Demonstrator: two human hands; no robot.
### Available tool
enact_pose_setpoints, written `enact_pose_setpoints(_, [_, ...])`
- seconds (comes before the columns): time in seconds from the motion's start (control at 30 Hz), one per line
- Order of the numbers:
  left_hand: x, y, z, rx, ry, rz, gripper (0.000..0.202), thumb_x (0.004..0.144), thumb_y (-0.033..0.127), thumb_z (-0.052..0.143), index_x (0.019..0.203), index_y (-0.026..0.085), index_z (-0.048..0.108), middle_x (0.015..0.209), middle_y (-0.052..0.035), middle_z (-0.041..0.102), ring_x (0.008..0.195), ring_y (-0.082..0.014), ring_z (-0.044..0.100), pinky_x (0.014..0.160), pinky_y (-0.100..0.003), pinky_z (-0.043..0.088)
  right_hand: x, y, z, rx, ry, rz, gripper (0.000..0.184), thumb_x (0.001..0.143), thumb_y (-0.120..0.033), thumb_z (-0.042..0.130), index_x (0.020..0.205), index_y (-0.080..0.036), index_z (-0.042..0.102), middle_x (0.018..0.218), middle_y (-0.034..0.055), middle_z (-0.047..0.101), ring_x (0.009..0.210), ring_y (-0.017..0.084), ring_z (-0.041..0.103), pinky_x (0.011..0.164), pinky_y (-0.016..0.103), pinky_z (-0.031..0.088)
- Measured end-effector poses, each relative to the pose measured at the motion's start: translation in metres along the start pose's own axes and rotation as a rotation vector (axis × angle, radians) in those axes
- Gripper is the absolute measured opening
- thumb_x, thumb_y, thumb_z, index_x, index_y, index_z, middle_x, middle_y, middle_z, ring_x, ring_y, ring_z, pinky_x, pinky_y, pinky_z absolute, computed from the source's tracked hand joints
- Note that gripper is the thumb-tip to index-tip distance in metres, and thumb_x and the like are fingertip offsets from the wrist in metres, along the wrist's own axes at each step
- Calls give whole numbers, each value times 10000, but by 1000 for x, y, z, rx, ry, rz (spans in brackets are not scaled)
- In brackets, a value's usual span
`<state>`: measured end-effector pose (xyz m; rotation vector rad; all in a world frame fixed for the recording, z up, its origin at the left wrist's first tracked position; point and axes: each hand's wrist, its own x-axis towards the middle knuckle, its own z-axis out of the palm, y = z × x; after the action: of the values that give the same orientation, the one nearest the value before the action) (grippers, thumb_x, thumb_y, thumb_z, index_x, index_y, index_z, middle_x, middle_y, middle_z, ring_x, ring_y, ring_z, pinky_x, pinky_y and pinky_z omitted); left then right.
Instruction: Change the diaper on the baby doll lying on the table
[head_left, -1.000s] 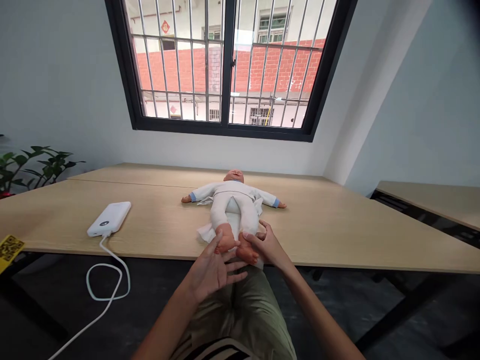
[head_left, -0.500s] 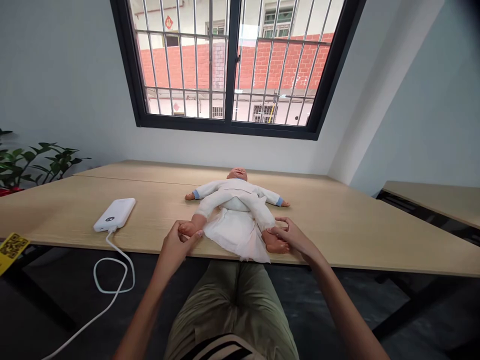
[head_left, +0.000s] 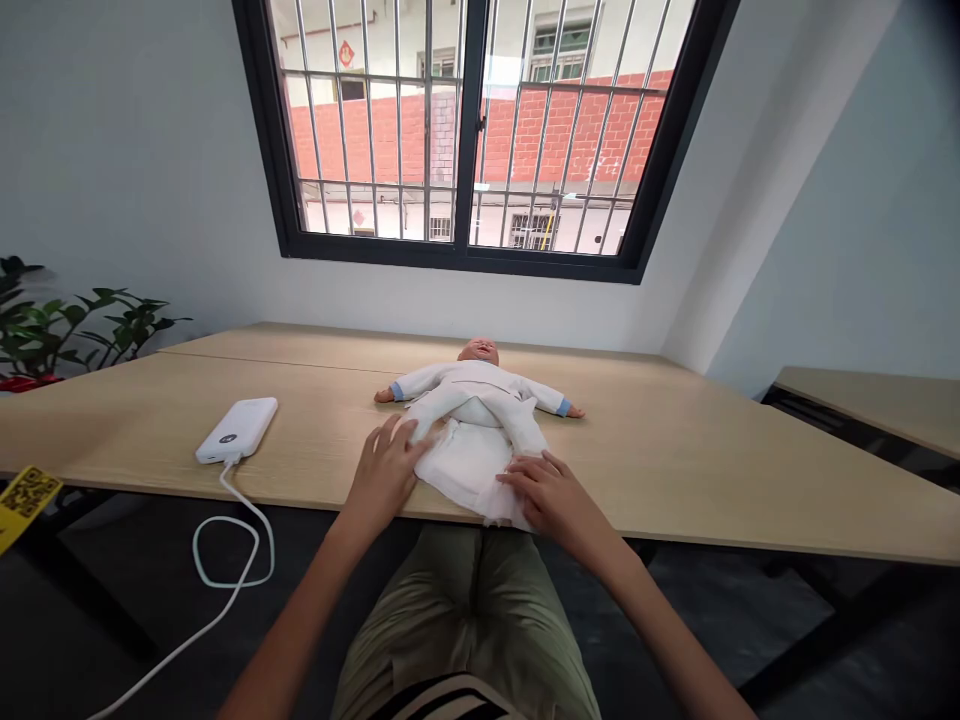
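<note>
A baby doll [head_left: 476, 385] in a white top with blue cuffs lies on its back on the table, arms spread and head toward the window. Under its bottom a white diaper [head_left: 466, 460] is unfolded, its front part reaching the table's near edge. My left hand [head_left: 386, 468], fingers apart, rests over the doll's leg on the left, fingertips at the diaper's edge. With fingers stretched out, my right hand [head_left: 553, 497] lies over the other lower leg and touches the diaper's right edge. Both of the doll's feet are hidden by my hands.
A white power bank [head_left: 238, 428] with a white cable [head_left: 251, 515] hanging over the edge lies on the wooden table [head_left: 697, 450] to the left. A leafy plant [head_left: 82, 320] stands at far left. Behind the table is a barred window [head_left: 457, 130]; another table [head_left: 877, 405] stands right.
Both hands have let go of the doll's feet. The left has moved up and inward over the leg, the right inward onto the diaper's edge. The view has shifted slightly.
</note>
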<state>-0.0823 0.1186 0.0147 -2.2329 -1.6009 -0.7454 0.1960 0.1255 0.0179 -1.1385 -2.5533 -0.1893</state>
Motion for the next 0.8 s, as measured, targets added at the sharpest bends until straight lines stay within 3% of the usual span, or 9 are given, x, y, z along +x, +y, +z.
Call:
enact_pose_setpoints(0.17, [22,-4,9,-96,-106,174,363,843,34,450,1019,198,722,1448,-129,480,1430,-380,269,1127,-586,244,19,-5,5,-50,-30,39,453,868,-51,415,1226,-214,640,1162,73,670,1120,225,586,1115,442,279])
enact_pose_setpoints(0.23, [30,-6,11,-179,-135,214,353,826,26,439,948,206,718,1395,-102,538,1428,-345,289,1132,-559,255,24,-4,4,-48,-33,31,389,865,-64,435,1149,-184,674,1098,85,686,1069,235,604,1091,430,304])
enact_pose_setpoints(0.33, [40,-11,8,-310,-149,217,413,784,17,409,1028,222,673,1315,-88,589,1402,-278,342,1122,-475,309,25,1,-2,47,38,41,321,848,-71,450,1049,-171,679,1034,83,690,1014,232,608,1002,385,376])
enact_pose_setpoints(0.4, [50,-13,2,-419,-143,193,380,808,67,394,1059,217,636,1238,-98,614,1311,-264,443,1068,-420,374,26,9,-6,183,127,63,285,852,-90,439,1025,-173,651,1012,76,683,971,216,603,909,340,422])
enact_pose_setpoints(0.5, [72,-13,-5,-596,-180,161,240,876,186,375,971,207,595,994,-70,644,969,-238,589,886,-360,464,35,26,-13,392,241,67,240,876,-148,403,990,-180,612,1016,75,667,942,204,592,853,310,443])
enact_pose_setpoints(0.57, [91,-11,-6,-727,-173,150,176,895,255,400,938,206,563,870,-35,620,822,-208,565,808,-327,457,51,40,-15,479,271,55,226,860,-179,405,972,-186,602,1036,80,662,969,215,589,882,319,438])
enact_pose_setpoints(0.67, [122,-11,4,-896,-70,111,155,907,341,440,902,208,521,835,-23,584,774,-177,518,741,-289,424,84,61,-17,588,259,139,233,830,-246,445,999,-180,592,1048,84,658,976,234,586,877,336,434])
enact_pose_setpoints(0.8, [157,-15,31,-1245,17,-164,232,805,398,602,797,220,453,647,25,477,579,-120,397,540,-243,313,124,80,-20,794,219,324,212,828,-289,452,947,-164,576,980,53,640,878,194,563,794,294,425])
